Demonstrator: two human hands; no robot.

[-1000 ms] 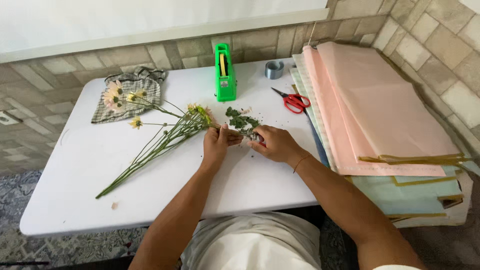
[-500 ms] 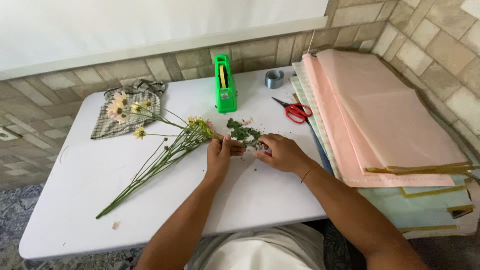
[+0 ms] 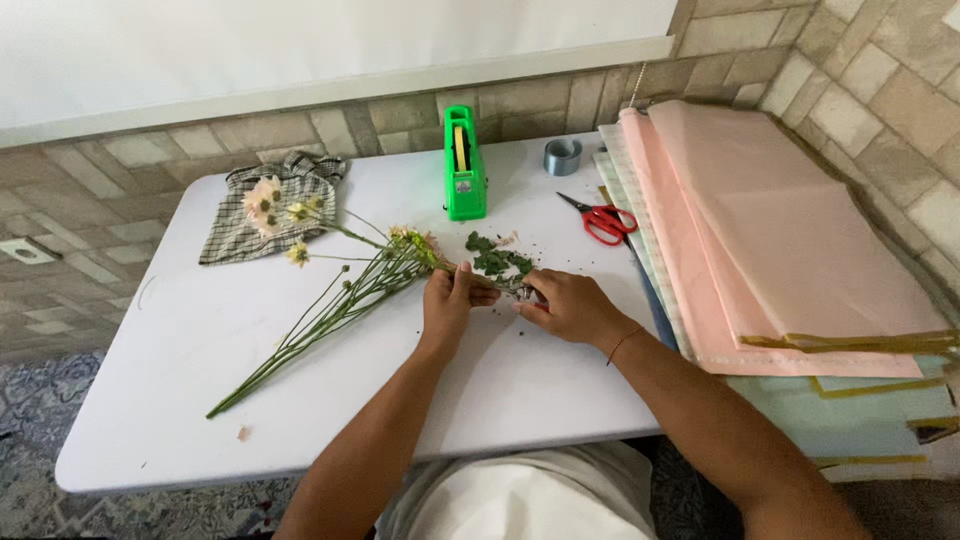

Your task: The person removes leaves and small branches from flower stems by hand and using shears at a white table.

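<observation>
On a white table my left hand and my right hand meet around a thin flower stem, fingers pinched on it. Just beyond the fingertips lies a small pile of stripped green leaves. A bunch of long-stemmed flowers lies diagonally to the left of my left hand, its heads near my fingers. Exactly how the stem runs between my hands is hidden by the fingers.
A green tape dispenser stands at the back, with a grey tape roll and red scissors to its right. A checked cloth with pale flower heads lies back left. Stacked pink wrapping sheets cover the right side.
Both hands have stayed together over the stem by the leaf pile. The view has shifted slightly, so everything sits lower in the frame.
</observation>
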